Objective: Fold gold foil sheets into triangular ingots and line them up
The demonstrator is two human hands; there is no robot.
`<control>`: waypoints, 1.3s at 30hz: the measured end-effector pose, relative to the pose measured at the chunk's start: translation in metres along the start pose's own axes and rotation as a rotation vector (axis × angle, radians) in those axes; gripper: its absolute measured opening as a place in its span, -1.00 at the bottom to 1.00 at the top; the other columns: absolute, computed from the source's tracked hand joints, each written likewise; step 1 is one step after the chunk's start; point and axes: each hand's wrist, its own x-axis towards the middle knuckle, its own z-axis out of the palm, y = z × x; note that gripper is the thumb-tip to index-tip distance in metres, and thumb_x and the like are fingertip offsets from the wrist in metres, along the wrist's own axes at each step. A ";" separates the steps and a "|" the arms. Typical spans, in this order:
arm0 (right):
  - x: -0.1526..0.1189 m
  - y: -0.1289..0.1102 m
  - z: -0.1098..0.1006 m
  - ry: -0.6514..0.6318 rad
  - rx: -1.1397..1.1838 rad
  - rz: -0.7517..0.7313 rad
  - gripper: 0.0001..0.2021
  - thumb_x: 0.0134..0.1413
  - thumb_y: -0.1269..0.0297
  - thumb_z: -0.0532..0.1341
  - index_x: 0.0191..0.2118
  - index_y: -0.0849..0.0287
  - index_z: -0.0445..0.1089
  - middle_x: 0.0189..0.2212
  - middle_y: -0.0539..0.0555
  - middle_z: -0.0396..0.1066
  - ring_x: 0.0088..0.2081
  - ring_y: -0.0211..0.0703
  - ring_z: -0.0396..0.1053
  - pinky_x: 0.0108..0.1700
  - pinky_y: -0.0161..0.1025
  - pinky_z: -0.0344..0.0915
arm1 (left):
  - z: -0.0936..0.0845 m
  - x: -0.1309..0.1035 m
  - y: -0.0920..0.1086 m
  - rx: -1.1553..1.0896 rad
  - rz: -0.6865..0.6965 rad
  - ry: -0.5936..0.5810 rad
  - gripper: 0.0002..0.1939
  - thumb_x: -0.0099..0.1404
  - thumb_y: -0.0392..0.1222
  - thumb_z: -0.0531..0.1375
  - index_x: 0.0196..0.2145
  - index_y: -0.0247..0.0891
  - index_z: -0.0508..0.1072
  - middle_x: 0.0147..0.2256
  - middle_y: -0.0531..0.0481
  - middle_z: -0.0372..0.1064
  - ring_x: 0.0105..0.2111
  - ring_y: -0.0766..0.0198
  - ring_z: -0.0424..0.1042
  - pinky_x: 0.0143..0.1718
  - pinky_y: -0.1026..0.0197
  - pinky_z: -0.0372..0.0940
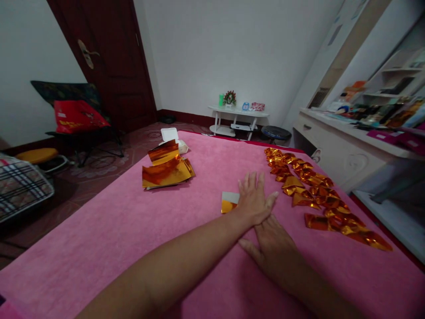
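A small sheet (229, 203), gold on its lower part and pale grey above, lies on the pink cloth (206, 168). Flat over the right part of this sheet rests my left hand (254, 199), its fingers stretched forward and its thumb out to the right. My right hand (274, 243) is just below it, palm down, with its thumb apart; its fingertips are partly hidden beneath my left hand. A pile of shiny gold sheets (168, 173) sits at the left. Folded gold pieces (315, 190) stand in rows on the right.
An open white box (170, 134) is behind the gold pile. Beyond the cloth are a white side table (239, 110), a dark round stool (276, 132) and a chair with a red bag (78, 116). A cluttered white dresser (348, 137) borders the right side.
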 end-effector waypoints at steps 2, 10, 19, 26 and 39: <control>0.000 -0.001 0.000 -0.015 -0.010 0.010 -0.28 0.10 -0.01 0.06 0.23 0.44 -0.01 0.18 0.40 0.06 0.23 0.16 -0.04 0.15 0.14 0.09 | -0.003 -0.001 -0.006 0.047 0.029 -0.001 -0.31 0.31 0.17 -0.22 0.27 -0.26 -0.21 0.28 -0.23 -0.24 0.27 0.00 -0.27 0.20 -0.19 -0.21; -0.009 0.003 0.008 -0.025 -0.089 0.060 -0.26 0.10 -0.04 0.03 0.22 0.48 0.00 0.23 0.40 -0.06 0.25 0.13 -0.09 0.19 0.10 0.02 | -0.036 -0.017 -0.064 0.433 -0.086 0.055 -0.41 0.32 -0.03 -0.07 0.24 -0.27 -0.05 0.26 -0.25 -0.16 0.26 -0.04 -0.23 0.18 -0.24 -0.30; 0.035 -0.059 0.008 -0.001 0.106 0.017 0.00 -0.05 -0.25 0.06 0.28 0.49 -0.23 0.28 0.38 -0.27 0.29 0.14 -0.31 0.25 0.08 -0.12 | -0.043 -0.022 -0.077 0.485 -0.125 -0.012 -0.43 0.33 -0.08 -0.07 0.25 -0.24 -0.06 0.26 -0.23 -0.15 0.25 -0.03 -0.19 0.17 -0.24 -0.25; 0.002 -0.008 0.004 -0.017 -0.002 0.204 -0.25 0.01 -0.09 0.13 0.15 0.47 0.16 0.17 0.43 0.08 0.20 0.25 0.03 0.17 0.10 0.03 | -0.054 -0.017 -0.094 0.074 -0.194 0.219 -0.48 0.24 -0.30 0.02 0.16 -0.38 0.13 0.07 -0.29 0.22 0.08 0.05 0.20 0.12 -0.04 0.04; 0.057 0.057 0.013 0.029 0.674 0.534 -0.45 -0.39 0.28 0.38 -0.10 0.14 0.41 -0.28 0.08 0.48 -0.31 -0.05 0.42 -0.25 -0.18 0.31 | -0.057 -0.014 -0.093 -0.836 -0.207 0.253 -0.61 0.27 -0.02 0.05 -0.07 -0.32 0.39 -0.28 -0.15 0.47 -0.34 0.25 0.43 -0.23 0.19 0.30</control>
